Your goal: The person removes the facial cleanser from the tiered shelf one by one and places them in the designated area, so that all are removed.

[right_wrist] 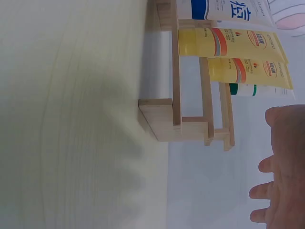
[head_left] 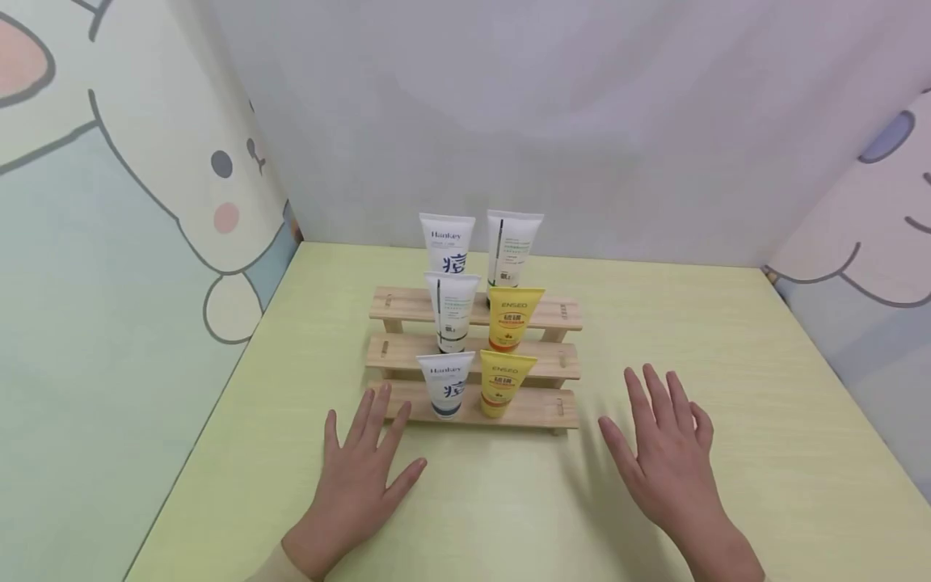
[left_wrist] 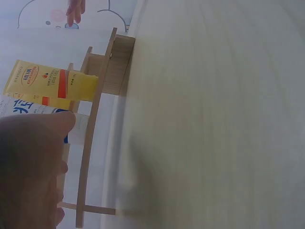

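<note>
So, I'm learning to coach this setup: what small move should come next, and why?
Perhaps move the left hand to the bottom-tier Hankey tube: that hand is open, empty, and nearer the tube than the right hand.

In the head view, the middle white tube (head_left: pixel 452 311) hides from me the bottom of the rear left tube (head_left: pixel 446 238). The smallest print (head_left: pixel 512 249) I cannot read. Wrist-view edges cut the left hand (left_wrist: pixel 33 160) and the right hand (right_wrist: pixel 288 164).
</note>
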